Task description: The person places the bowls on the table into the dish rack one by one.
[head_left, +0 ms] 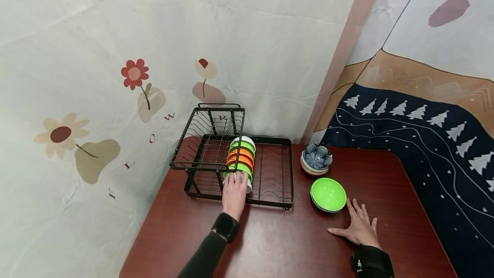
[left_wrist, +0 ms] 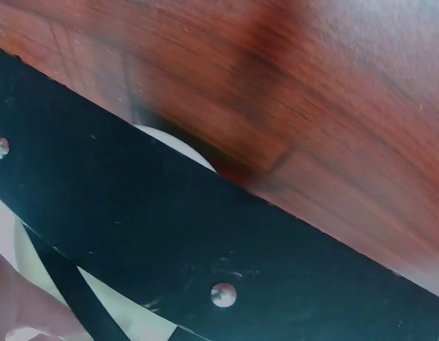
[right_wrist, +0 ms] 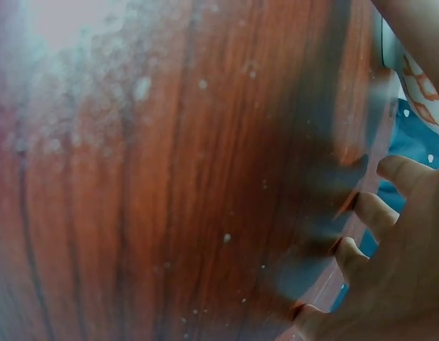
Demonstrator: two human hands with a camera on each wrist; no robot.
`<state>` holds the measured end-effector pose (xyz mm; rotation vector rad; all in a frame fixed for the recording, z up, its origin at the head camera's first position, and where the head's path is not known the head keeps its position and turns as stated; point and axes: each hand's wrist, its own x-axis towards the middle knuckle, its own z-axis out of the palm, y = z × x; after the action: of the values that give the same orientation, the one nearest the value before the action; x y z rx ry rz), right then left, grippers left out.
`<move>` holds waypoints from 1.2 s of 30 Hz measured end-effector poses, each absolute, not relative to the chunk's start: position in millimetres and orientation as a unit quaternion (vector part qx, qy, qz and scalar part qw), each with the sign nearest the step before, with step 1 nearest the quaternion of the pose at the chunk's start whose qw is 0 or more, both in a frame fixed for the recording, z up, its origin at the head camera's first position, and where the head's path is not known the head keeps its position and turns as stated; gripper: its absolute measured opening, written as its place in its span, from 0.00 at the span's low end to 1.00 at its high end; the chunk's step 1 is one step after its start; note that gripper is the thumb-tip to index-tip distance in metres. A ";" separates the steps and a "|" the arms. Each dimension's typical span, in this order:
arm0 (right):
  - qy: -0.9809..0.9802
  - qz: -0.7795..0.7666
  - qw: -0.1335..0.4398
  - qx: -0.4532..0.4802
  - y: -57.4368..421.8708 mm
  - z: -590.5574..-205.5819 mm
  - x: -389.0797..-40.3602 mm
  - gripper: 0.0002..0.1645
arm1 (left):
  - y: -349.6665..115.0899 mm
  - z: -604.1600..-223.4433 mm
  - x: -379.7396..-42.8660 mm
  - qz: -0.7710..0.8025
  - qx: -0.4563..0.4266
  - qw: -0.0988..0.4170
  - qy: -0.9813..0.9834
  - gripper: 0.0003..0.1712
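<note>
Currently, left hand: holds frontmost round white bowl in black wire rack;
Right hand: spread wide, just beside round glossy green bowl.

Your left hand grips a white bowl in the rack; your right hand spreads right of the rack.

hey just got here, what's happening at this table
A person's left hand is in the black dish rack, at the white bowl fronting a row of white, green and orange bowls; its exact grip is hidden. The right hand is spread, holding nothing, beside a stack of bowls, green on top. Behind that sits another stack, grey-blue on top.
</note>
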<state>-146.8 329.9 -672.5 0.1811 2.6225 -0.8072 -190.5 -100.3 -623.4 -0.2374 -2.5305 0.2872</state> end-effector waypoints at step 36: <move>0.935 -0.297 0.186 0.059 329.7 -671.7 -141.1 0.94 | -171.4 -674.0 -87.8 -0.112 -0.089 0.154 -0.978 0.43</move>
<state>-141.1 329.7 -671.7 0.1664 2.6337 -0.8353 -87.8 -171.4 -674.0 -0.2555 -2.8028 -0.3208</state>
